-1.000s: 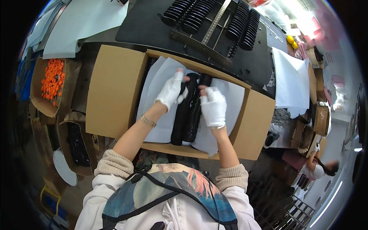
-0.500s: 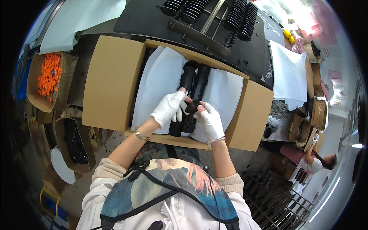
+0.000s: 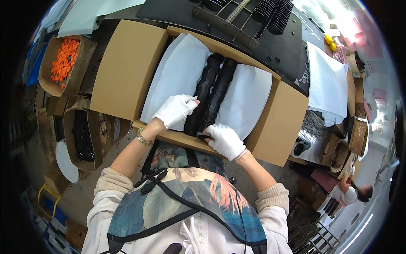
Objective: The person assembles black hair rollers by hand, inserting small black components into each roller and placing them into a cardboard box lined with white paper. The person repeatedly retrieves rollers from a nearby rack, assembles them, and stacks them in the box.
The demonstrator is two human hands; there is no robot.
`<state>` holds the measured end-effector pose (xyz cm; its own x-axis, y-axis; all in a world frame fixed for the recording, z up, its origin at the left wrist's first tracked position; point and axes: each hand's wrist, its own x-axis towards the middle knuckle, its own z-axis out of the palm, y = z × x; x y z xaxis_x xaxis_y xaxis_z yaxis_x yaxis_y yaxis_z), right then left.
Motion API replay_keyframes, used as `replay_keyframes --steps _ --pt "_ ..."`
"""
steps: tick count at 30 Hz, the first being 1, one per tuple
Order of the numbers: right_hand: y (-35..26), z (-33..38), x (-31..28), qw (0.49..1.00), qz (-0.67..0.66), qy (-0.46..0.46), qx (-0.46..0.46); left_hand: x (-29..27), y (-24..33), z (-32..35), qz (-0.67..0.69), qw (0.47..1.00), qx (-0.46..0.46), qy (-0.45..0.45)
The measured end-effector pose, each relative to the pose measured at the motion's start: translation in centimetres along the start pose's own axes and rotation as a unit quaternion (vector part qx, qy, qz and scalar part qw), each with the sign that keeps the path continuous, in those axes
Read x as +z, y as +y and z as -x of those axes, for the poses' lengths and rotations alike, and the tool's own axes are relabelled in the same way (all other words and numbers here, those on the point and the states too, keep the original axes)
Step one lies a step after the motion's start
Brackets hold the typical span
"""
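Note:
Two long black rolls, a left one (image 3: pixel 206 82) and a right one (image 3: pixel 221 89), lie side by side in an open cardboard box (image 3: pixel 277 122). White sheets stick up on both sides, one on the left (image 3: pixel 175 72) and one on the right (image 3: pixel 247 95). My left hand (image 3: pixel 174 111), in a white glove with bare fingertips, is closed beside the left roll; what it holds, if anything, is hidden. Near the lower ends of the rolls, my gloved right hand (image 3: pixel 226 141) pinches a small black piece (image 3: pixel 204 137), mostly covered by the fingers.
Box flaps fold outward left (image 3: pixel 127 70) and right. Behind, a dark table (image 3: pixel 270 42) carries a metal rack (image 3: pixel 224 23) with black coils. Orange pieces (image 3: pixel 65 59) fill a carton at left; below it stands a carton of black items (image 3: pixel 83 135). Another person (image 3: pixel 344 190) works at far right.
My hands were together at a small black piece over the rolls; they have parted. My left hand moved left, and my right hand went toward the near box edge. The whole view shifted slightly.

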<state>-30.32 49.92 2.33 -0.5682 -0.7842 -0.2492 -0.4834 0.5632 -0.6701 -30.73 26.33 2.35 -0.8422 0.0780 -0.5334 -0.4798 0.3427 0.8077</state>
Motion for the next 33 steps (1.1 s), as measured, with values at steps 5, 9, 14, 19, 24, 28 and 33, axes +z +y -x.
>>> replay_keyframes --steps 5,9,14,19,24,28,33 --pt "0.5 -1.8 1.4 0.988 0.137 -0.017 -0.071 0.5 -0.7 0.7 -0.086 0.994 0.05 0.035" --pt "0.3 -2.4 2.3 0.977 0.205 -0.028 -0.059 0.6 -2.0 1.1 -0.16 0.972 0.126 0.119" --pt "0.3 -2.3 2.3 0.955 0.268 -0.001 -0.13 1.6 -3.1 1.2 -0.331 0.933 0.142 -0.023" --pt "1.8 -2.3 1.5 0.933 0.262 -0.017 -0.245 2.0 -2.8 1.0 -0.394 0.891 0.156 -0.161" --pt "2.9 -2.5 2.0 0.936 0.234 -0.055 -0.256 2.2 -1.8 0.3 -0.456 0.828 0.213 -0.247" --pt "3.6 -3.2 2.1 0.942 0.171 -0.025 -0.287 2.7 -1.0 -0.7 -0.512 0.763 0.251 -0.304" --pt "3.9 -3.7 1.3 0.911 0.217 -0.058 -0.346 2.3 -1.1 -1.1 -0.539 0.722 0.287 -0.323"
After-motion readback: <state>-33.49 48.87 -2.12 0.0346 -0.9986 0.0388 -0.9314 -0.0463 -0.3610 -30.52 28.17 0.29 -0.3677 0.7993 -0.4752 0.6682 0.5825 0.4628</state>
